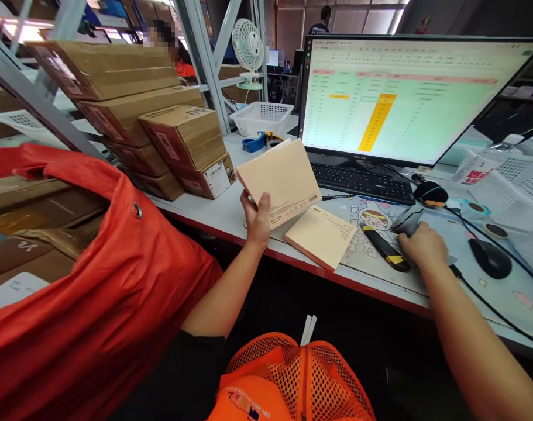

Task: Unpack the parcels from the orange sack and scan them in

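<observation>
The left hand [256, 219] grips the lower edge of a flat beige packet [280, 178], holding it tilted up over the front of the desk [213, 213]; a second beige packet [321, 235] lies flat just beside it; the right hand [423, 245] is closed around a grey scanner [407, 220] resting on the desk mat, with a yellow-and-black knife [385, 248] touching its near side; behind stand a keyboard [363, 181] and a lit monitor [406, 99]; stacked cardboard boxes [182, 140] and a red sack [95, 280] sit to the left.
</observation>
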The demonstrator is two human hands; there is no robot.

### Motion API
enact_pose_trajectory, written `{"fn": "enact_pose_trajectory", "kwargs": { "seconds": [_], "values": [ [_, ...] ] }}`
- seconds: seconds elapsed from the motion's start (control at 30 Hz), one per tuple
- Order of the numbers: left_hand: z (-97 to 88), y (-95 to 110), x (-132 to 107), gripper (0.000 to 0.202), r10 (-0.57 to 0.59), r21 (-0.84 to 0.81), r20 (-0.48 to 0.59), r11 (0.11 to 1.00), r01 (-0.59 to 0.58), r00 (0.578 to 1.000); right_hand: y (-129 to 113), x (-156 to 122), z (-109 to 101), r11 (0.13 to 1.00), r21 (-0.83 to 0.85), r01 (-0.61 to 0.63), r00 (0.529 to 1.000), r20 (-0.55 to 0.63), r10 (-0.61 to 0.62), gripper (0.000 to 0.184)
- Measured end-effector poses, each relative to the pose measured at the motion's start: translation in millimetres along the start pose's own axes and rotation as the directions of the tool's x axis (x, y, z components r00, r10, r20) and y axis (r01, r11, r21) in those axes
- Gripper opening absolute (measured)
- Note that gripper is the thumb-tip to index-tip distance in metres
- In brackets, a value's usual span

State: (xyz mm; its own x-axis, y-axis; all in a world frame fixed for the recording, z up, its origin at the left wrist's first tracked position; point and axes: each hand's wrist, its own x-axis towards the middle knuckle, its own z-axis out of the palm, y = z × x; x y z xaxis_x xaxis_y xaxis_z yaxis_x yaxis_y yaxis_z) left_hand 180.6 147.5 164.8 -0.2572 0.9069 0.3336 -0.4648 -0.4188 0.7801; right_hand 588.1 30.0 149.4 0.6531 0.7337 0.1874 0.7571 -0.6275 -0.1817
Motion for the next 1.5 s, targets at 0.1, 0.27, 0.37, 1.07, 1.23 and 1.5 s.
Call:
{"fn": "enact_pose_trajectory", "kwargs": {
  "seconds": [0.1,0.27,0.37,1.07,1.23,1.5],
  "values": [
    [11.9,-1,-5,0.084,0.079,0.098,0.023,0.992,-0.081,0.997,-8,-2,-12,0.999,0.011,-0.037,0.999,-0.007,0.037,0.057],
    [18.3,1,-13,0.083,0.146,0.262,0.028,0.953,-0.149,0.989,-17,-39,-70,0.860,0.417,0.293,0.938,0.049,-0.343,0.049],
    [27.0,-1,-22,0.084,0.149,0.272,0.066,0.949,-0.161,0.987,-39,-73,-101,0.629,0.660,0.412,0.805,0.061,-0.591,0.054],
    [-54.3,18,25,0.086,0.266,0.498,-0.004,0.836,-0.229,0.964,-1,-24,-43,0.981,-0.006,0.194,0.978,0.082,-0.192,0.053],
    [-23.8,32,-23,0.072,0.154,0.331,0.064,0.929,-0.166,0.986,-59,-80,-78,0.634,0.578,0.514,0.829,-0.144,-0.541,0.077],
    [9.8,40,-62,0.070,-0.121,0.256,0.221,0.965,0.063,0.968,-104,-121,-65,0.242,0.942,0.232,0.833,-0.063,-0.550,0.073]
  ]
}}
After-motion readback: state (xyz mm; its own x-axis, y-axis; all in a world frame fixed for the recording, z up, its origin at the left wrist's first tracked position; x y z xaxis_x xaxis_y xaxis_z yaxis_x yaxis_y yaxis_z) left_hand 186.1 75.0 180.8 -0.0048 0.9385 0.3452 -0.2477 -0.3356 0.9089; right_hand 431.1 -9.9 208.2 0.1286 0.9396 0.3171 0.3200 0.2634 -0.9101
